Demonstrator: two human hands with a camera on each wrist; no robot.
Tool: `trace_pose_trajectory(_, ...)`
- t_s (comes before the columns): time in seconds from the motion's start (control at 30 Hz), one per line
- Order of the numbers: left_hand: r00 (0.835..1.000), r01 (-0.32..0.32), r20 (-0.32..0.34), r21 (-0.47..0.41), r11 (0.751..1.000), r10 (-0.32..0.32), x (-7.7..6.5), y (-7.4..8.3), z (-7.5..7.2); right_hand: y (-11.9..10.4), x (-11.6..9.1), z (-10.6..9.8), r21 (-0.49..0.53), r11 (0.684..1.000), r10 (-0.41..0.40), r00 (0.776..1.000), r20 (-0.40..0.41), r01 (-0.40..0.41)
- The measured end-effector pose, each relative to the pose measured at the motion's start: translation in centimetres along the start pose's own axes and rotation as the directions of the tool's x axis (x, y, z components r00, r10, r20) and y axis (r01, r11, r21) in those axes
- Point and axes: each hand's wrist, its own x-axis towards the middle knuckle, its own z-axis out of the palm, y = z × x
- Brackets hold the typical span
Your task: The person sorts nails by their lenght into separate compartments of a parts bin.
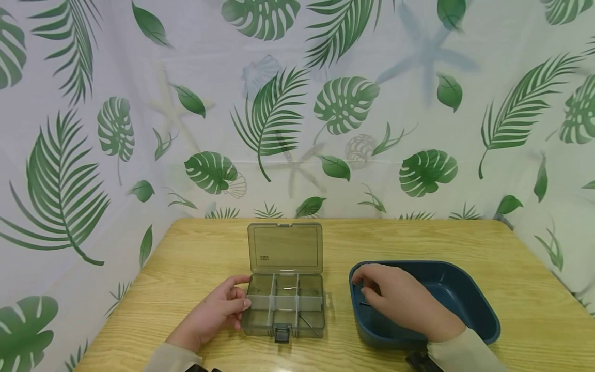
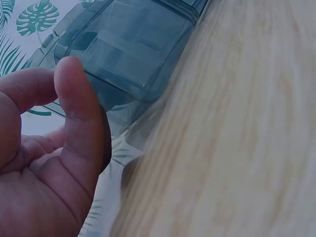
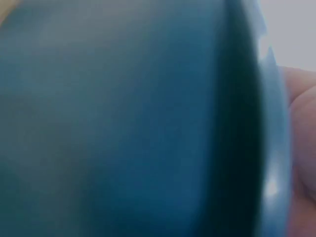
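Note:
A smoky clear compartment box (image 1: 283,305) stands on the table, its lid (image 1: 285,249) raised at the back. My left hand (image 1: 223,305) rests at the box's left side, thumb and forefinger extended to its wall. A thin metal rod (image 1: 308,322) leans in the front right compartment; a small metal piece (image 1: 290,288) lies in the back middle one. My right hand (image 1: 402,297) reaches into a dark blue basin (image 1: 483,305), fingers bent down near its left wall. A short dark metal piece (image 1: 365,304) shows by the fingertips; I cannot tell whether they pinch it.
The wooden table (image 1: 209,240) carries both containers, with the basin to the right of the box. A front latch (image 1: 282,333) hangs on the box. Behind the table hangs a white curtain (image 1: 288,196) with green leaf prints.

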Motion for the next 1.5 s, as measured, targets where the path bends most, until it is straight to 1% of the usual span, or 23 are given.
trace_pose_trajectory(0.13,1.000,0.006,-0.001,-0.004,1.000,-0.006,0.0,0.0,0.1,-1.5,0.9,0.4,-0.017,0.999,-0.034,0.999,-0.008,0.034)
trace_pose_trajectory(0.27,1.000,0.008,0.001,-0.008,1.000,-0.008,-0.1,0.2,0.1,-3.1,1.9,0.9,-0.032,0.998,-0.060,0.998,0.007,0.060)
trace_pose_trajectory(0.5,1.000,0.009,0.002,-0.007,1.000,-0.009,-0.3,0.4,0.1,-5.6,3.7,2.5,-0.034,0.988,-0.148,0.988,0.042,0.150)
trace_pose_trajectory(0.63,1.000,0.011,0.000,-0.010,1.000,-0.011,-0.4,0.4,0.2,-6.7,4.6,3.5,-0.044,0.984,-0.171,0.983,0.069,0.174)
trace_pose_trajectory(0.8,1.000,0.014,0.001,-0.013,1.000,-0.014,-0.3,0.5,0.3,-7.4,5.4,4.5,-0.046,0.980,-0.190,0.979,0.075,0.194)
trace_pose_trajectory(0.93,1.000,0.012,0.004,-0.006,1.000,-0.012,-0.2,0.5,0.2,-7.6,5.9,4.7,-0.060,0.983,-0.167,0.983,0.071,0.171)
trace_pose_trajectory(1.17,1.000,0.011,0.007,-0.002,1.000,-0.011,-0.1,0.4,0.3,-7.0,6.8,5.0,-0.148,0.984,-0.097,0.995,0.018,0.099)
trace_pose_trajectory(1.33,1.000,0.006,0.011,-0.004,1.000,-0.006,0.0,0.4,0.2,-7.0,7.0,5.0,-0.174,0.984,-0.043,0.999,0.003,0.043)
trace_pose_trajectory(1.5,1.000,0.006,0.013,-0.009,1.000,-0.006,0.0,0.2,0.2,-6.6,6.8,5.0,-0.186,0.982,-0.020,1.000,0.001,0.020)
